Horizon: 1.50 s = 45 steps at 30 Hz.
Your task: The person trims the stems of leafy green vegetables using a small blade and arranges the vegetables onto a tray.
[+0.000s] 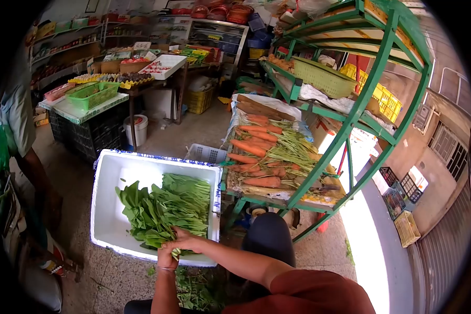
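A white foam box [105,209] with blue marks along its rim sits in front of me. Green leafy vegetables [186,196] lie inside, with their leaves packed to the right. At the box's near edge, my left hand [167,257] is closed around the pale stems of a bunch of leafy greens [146,217]. The leaves of that bunch point up and left over the box. My right hand [186,240] reaches across from the right and touches the same bunch by the stems; its fingertips are partly hidden among the leaves.
Carrots with their tops [259,144] lie on a green-framed stand [311,201] right of the box. A green basket [324,77] stands on its upper shelf. Loose leaves [193,290] litter the floor. Another person's arm [36,170] shows at left, near a table with a green basket [92,95].
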Available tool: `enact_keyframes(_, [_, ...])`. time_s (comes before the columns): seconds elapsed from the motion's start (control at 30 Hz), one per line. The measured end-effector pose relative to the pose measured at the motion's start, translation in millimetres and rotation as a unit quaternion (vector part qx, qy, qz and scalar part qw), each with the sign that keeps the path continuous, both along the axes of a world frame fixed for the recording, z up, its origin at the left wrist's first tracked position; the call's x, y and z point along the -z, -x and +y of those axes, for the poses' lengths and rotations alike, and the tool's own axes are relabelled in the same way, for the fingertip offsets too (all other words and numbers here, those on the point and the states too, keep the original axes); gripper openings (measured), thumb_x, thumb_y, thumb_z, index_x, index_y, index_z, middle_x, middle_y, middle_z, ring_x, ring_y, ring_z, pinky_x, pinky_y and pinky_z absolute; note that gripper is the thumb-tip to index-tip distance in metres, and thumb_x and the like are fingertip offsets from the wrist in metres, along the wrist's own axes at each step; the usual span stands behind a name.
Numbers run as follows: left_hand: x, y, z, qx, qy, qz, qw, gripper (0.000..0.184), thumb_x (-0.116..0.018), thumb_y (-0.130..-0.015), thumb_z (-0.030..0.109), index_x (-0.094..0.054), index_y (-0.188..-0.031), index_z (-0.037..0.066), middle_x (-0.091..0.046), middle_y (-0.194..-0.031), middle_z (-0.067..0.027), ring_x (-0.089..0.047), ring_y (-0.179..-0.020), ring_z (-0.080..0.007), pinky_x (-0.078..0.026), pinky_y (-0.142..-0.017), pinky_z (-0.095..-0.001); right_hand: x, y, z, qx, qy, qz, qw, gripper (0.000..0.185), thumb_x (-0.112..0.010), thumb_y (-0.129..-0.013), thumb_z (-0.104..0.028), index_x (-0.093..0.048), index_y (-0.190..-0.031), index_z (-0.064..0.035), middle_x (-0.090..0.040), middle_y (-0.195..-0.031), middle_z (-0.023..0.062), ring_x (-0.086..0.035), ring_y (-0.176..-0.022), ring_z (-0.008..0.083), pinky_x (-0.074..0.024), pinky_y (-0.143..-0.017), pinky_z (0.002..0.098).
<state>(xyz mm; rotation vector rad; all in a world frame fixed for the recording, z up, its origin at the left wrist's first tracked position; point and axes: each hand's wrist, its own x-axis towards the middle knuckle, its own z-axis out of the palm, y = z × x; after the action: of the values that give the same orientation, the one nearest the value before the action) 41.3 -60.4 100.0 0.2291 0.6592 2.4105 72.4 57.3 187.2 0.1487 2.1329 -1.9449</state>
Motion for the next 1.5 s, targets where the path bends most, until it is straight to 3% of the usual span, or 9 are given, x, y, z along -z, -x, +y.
enact_keyframes(0.17, [2,-8,-5,0.003,0.022,-0.009,1.0,0.039,-0.065,-0.078,0.013,-0.052,-0.114,0.004,-0.059,-0.104,-0.0063,-0.059,-0.092,-0.0196,-0.049,-0.082,-0.0313,-29,-16,-2,-0.08,0.016,0.019,0.996,0.114,-0.08,-0.065,-0.043,-0.007,-0.143,-0.0029,-0.039,-0.134,0.0152,-0.039,-0.121,0.0216,-0.033,-0.1,0.0323])
enact_keyframes(0.27, [-39,-31,-16,-0.023,0.054,0.016,0.998,0.038,-0.063,-0.081,0.013,-0.051,-0.116,0.004,-0.058,-0.105,-0.0054,-0.058,-0.094,-0.0188,-0.048,-0.081,-0.0312,-46,-23,-8,-0.143,-0.135,0.073,0.978,0.117,-0.086,-0.055,-0.032,-0.013,-0.141,-0.0011,-0.037,-0.134,0.0188,-0.034,-0.125,0.0263,-0.0288,-0.103,0.0337])
enact_keyframes(0.43, [-31,-38,-25,-0.014,0.077,0.039,0.996,0.042,-0.064,-0.082,0.02,-0.05,-0.118,0.004,-0.057,-0.109,-0.005,-0.055,-0.099,-0.0186,-0.045,-0.085,-0.0326,-31,-25,-10,-0.151,-0.062,0.076,0.984,0.102,-0.086,-0.053,-0.021,-0.027,-0.134,0.0,-0.047,-0.124,0.017,-0.043,-0.115,0.0261,-0.0361,-0.096,0.0339])
enact_keyframes(0.63, [-14,-39,-42,0.053,0.162,0.054,0.984,0.042,-0.056,-0.087,0.033,-0.051,-0.118,0.005,-0.056,-0.112,-0.0041,-0.051,-0.104,-0.0171,-0.038,-0.089,-0.0328,-19,-42,-26,-0.037,-0.06,-0.088,0.994,0.037,-0.072,-0.056,-0.007,-0.059,-0.091,-0.0016,-0.056,-0.072,0.005,-0.055,-0.063,0.017,-0.0462,-0.048,0.029])
enact_keyframes(0.87, [-22,-43,-54,0.086,0.333,0.075,0.936,0.05,-0.052,-0.089,0.041,-0.049,-0.122,0.004,-0.055,-0.117,-0.0057,-0.048,-0.11,-0.018,-0.03,-0.097,-0.0334,0,-59,-47,0.096,0.119,-0.189,0.97,0.024,-0.067,-0.068,-0.007,-0.057,-0.09,-0.0076,-0.056,-0.084,0.0054,-0.055,-0.078,0.0201,-0.047,-0.055,0.0319])
enact_keyframes(1.2, [-45,-50,-68,0.057,0.354,0.03,0.933,0.045,-0.051,-0.087,0.048,-0.054,-0.103,0.006,-0.06,-0.092,-0.0048,-0.058,-0.078,-0.0156,-0.046,-0.065,-0.0307,35,-32,-16,0.027,0.318,-0.287,0.903,0.01,-0.066,-0.076,-0.018,-0.062,-0.082,-0.0101,-0.058,-0.077,0.0022,-0.053,-0.069,0.0154,-0.0428,-0.06,0.0301])
enact_keyframes(1.33, [-65,-59,-82,-0.047,0.572,0.266,0.774,0.04,-0.07,-0.073,0.019,-0.053,-0.106,0.004,-0.059,-0.097,-0.0079,-0.055,-0.084,-0.0163,-0.046,-0.07,-0.0362,36,-23,6,-0.039,0.212,-0.347,0.913,0.015,-0.069,-0.074,-0.018,-0.064,-0.086,-0.0107,-0.062,-0.084,0.0017,-0.057,-0.081,0.0127,-0.0456,-0.061,0.0302])
enact_keyframes(1.4, [-91,-67,-77,-0.235,0.586,0.612,0.477,0.059,-0.076,-0.062,0.02,-0.051,-0.114,0.007,-0.054,-0.111,-0.0093,-0.05,-0.106,-0.0265,-0.039,-0.09,-0.0465,36,-28,7,-0.065,0.142,-0.35,0.924,0.016,-0.071,-0.073,-0.016,-0.064,-0.086,-0.0106,-0.063,-0.078,0.001,-0.059,-0.073,0.0144,-0.0459,-0.06,0.0301])
enact_keyframes(1.5, [-101,-81,-68,-0.114,0.577,0.667,0.458,0.092,-0.079,-0.055,0.027,-0.036,-0.136,0.021,-0.03,-0.143,-0.0087,-0.017,-0.136,-0.0346,-0.009,-0.108,-0.0587,32,-46,8,-0.168,0.117,-0.383,0.901,0.017,-0.072,-0.072,-0.015,-0.064,-0.086,-0.0089,-0.063,-0.075,0.002,-0.059,-0.07,0.0148,-0.0471,-0.059,0.0318])
